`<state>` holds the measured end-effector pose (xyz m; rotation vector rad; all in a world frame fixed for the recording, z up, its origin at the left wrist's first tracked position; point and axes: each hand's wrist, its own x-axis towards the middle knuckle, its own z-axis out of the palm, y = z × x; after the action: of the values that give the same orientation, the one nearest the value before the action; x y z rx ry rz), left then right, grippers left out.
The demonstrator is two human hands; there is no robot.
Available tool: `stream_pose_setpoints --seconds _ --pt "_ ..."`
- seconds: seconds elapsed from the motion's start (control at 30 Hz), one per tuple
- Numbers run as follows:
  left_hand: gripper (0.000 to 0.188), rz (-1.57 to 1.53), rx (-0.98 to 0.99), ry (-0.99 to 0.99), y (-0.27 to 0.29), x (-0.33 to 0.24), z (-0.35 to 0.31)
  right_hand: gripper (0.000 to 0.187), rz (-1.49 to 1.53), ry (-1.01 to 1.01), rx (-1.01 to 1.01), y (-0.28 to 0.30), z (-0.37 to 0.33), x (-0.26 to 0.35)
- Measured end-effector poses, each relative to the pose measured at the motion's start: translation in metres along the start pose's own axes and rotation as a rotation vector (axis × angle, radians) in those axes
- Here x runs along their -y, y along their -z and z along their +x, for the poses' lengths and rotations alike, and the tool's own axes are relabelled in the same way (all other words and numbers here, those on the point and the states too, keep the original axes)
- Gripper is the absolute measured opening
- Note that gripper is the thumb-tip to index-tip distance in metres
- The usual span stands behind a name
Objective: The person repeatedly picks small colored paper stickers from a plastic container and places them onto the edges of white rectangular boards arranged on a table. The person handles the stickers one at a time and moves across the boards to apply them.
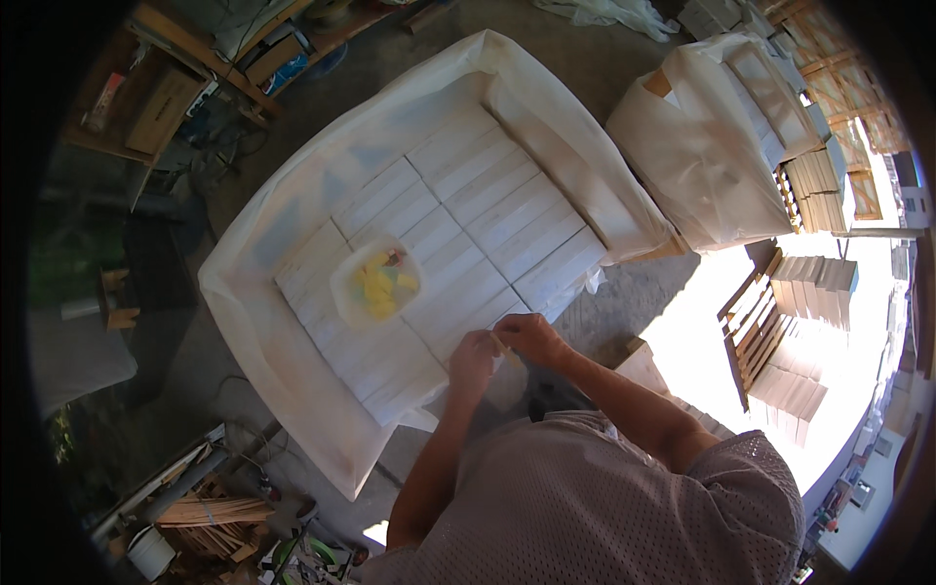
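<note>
My left hand (472, 363) and my right hand (532, 337) meet at the near edge of a pallet load of white blocks or boxes (458, 283). Both hands are closed, fingertips together around something small and pale that is too small to make out. Farther left on the load sits a translucent plastic tub (343, 297) with several yellow pieces (380, 285) and a bit of red inside. Whitish plastic sheeting (283, 234) stands up around the load's left, far and right sides and is open on top.
To the far right stands another pallet load under plastic sheeting (697, 166). Right of me, in bright sunlight, stacked blocks (814, 291) stand beside a wooden pallet (753, 336). A cluttered wooden shelf (180, 107) fills the far left; wood strips (214, 512) lie at the near left.
</note>
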<state>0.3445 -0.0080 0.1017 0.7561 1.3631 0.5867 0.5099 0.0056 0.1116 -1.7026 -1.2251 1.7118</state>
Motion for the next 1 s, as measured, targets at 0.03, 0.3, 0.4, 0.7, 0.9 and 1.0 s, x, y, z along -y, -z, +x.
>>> stream_pose_setpoints --seconds 0.03,0.3,0.4,0.7,0.9,1.0 --pt "0.019 -0.032 -0.007 0.028 -0.001 -0.001 0.002 0.022 -0.019 0.007 -0.003 0.000 0.004 -0.001" --pt "0.013 -0.266 0.028 0.167 0.009 -0.005 0.037 0.020 -0.161 0.135 0.028 0.007 0.045 -0.010" --pt "0.015 -0.346 0.019 0.207 0.014 -0.003 0.048 0.019 -0.237 0.229 -0.012 0.002 0.057 -0.011" --pt "0.012 -0.084 -0.181 -0.014 0.028 0.050 0.097 0.017 0.030 -0.014 -0.117 -0.012 0.094 -0.027" --pt "0.017 0.355 -0.484 -0.084 0.126 0.091 0.172 0.024 0.412 -0.236 -0.439 0.003 0.175 -0.078" --pt "0.025 0.452 -0.743 0.009 0.168 0.088 0.202 0.023 0.395 -0.214 -0.535 0.021 0.214 -0.101"
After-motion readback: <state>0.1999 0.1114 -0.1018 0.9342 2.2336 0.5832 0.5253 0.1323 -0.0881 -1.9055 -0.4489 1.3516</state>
